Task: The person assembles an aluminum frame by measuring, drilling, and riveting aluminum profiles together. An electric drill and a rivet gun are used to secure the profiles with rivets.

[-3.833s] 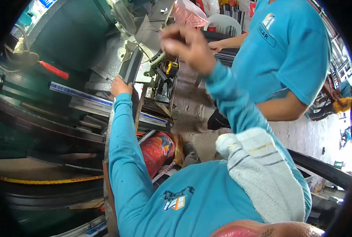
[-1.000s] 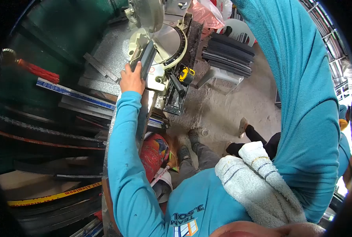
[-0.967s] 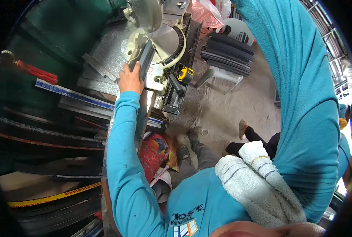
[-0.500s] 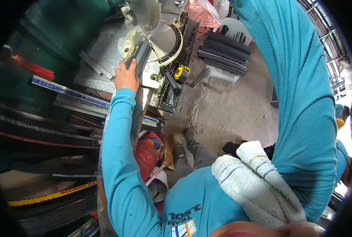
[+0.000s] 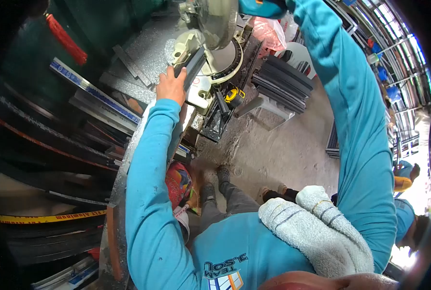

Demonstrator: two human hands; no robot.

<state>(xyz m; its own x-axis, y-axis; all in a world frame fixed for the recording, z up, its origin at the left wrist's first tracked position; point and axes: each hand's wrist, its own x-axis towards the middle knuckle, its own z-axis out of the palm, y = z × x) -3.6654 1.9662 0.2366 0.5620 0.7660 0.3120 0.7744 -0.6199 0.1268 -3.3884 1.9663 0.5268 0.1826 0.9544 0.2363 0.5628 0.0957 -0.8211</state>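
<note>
My left hand (image 5: 171, 86) is closed on a dark metal profile (image 5: 192, 67), holding it against the fence of the miter saw (image 5: 231, 60). The round saw blade and guard (image 5: 218, 21) hang above the turntable. At the top edge is the teal saw body (image 5: 264, 8). My right arm in its blue sleeve (image 5: 365, 111) reaches up beside it, but the hand does not show. A yellow and black tape measure (image 5: 234, 96) lies just right of the saw base.
Stacked dark profiles (image 5: 283, 82) rest on a white stool (image 5: 268, 113). Long metal bars fill the left side. A red bag (image 5: 177, 181) is below the bench. Other people are at the far right, and racks of bars stand behind them.
The view has shifted and tilted slightly. The saw head sits lower over the turntable, its teal body has come into view, and my right sleeve now reaches toward it. My left hand keeps its hold.
</note>
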